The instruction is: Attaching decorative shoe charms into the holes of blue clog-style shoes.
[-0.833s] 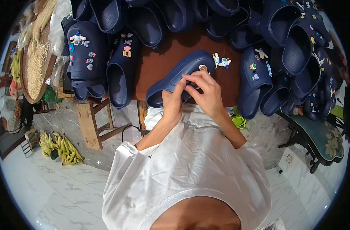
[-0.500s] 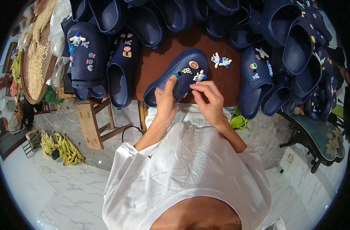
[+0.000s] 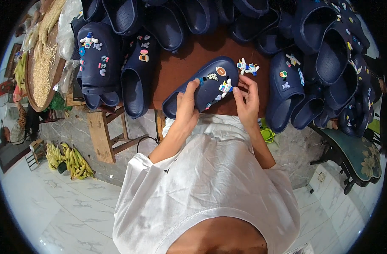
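A navy blue clog (image 3: 208, 88) lies tilted on the brown table in front of me. My left hand (image 3: 186, 100) grips its side, thumb on the upper. Decorative charms are on the upper: a brown football charm (image 3: 220, 71), a checkered charm (image 3: 212, 77), a white-and-blue character charm (image 3: 225, 87) and a small pink one near the lower edge. Beside the clog's toe is my right hand (image 3: 247, 98), thumb and forefinger bent and apart, close to the character charm, with nothing visible held. Just beyond its fingertips lie loose white-and-blue charms (image 3: 247, 67).
Decorated clogs stand at left (image 3: 97, 59) and right (image 3: 285, 86), with more navy clogs crowding the table's far side. A round tray of pale grain (image 3: 43, 80) sits at far left. Below are a wooden stool (image 3: 101, 137), green bananas (image 3: 77, 163) and a dark-framed seat (image 3: 356, 154).
My right hand has moved from the clog's lower edge to beside its toe, and its fingers have parted. The clog and my left hand have shifted slightly right in the picture.
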Tool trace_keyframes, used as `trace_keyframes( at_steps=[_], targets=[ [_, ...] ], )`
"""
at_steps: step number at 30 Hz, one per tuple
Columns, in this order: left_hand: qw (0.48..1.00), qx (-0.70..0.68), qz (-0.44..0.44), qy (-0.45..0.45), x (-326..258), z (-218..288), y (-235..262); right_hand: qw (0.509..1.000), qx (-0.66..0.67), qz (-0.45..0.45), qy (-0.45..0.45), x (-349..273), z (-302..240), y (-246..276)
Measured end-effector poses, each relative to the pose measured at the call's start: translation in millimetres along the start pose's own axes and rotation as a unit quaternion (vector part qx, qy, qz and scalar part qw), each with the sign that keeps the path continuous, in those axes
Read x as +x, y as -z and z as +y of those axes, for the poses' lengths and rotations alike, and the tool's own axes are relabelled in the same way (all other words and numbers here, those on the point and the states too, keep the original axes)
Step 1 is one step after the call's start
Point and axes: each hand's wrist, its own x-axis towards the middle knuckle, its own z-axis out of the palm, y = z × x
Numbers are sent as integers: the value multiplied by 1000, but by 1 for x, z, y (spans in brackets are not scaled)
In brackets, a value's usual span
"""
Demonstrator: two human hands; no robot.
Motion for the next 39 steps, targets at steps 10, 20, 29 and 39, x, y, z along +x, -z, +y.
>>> trace_keyframes(
  at_steps=[10,20,29,39],
  targets=[
    [964,-210,-132,97,21,-5,4,998,-42,16,43,13,-8,-1],
    [958,-248,-128,65,30,-1,5,990,-112,-75,37,-6,-23,-25],
    [956,-259,-126,52,32,-6,5,995,-78,-62,-5,0,-8,-36],
    [957,-262,-123,7,32,-21,11,995,-55,-82,12,-3,-9,-36]
  ],
)
